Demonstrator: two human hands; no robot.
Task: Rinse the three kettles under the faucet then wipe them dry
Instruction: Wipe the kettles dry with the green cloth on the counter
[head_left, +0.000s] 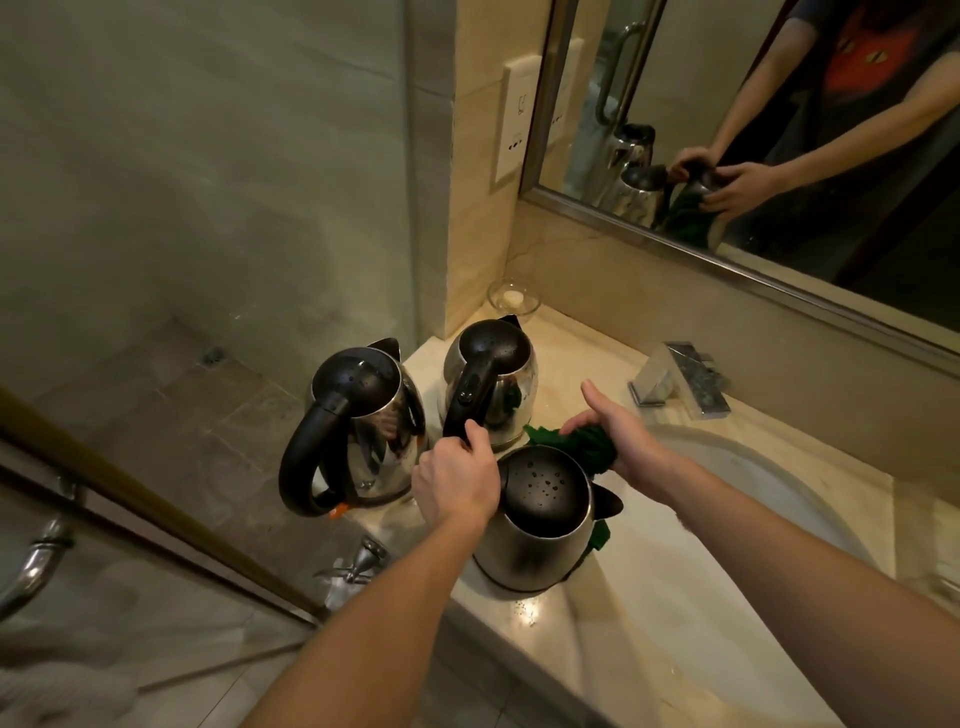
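Note:
Three steel kettles with black lids and handles stand at the left end of the counter. The nearest kettle (535, 540) has water drops on its lid and its spout points right. My left hand (457, 480) grips its handle, which is hidden under my fingers. My right hand (621, 441) holds a bunched green cloth (582, 444) against the far side of this kettle, with the index finger stretched out. The left kettle (363, 421) and the back kettle (493, 384) stand untouched just behind it. The faucet (675, 382) is at the back right, with no water visibly running.
The oval sink basin (769, 483) lies right of the kettles, set in a pale stone counter (566, 618). A small glass dish (514, 299) stands in the back corner. A mirror (753, 130) covers the wall. A glass shower door (208, 208) with a metal handle (31, 566) is on the left.

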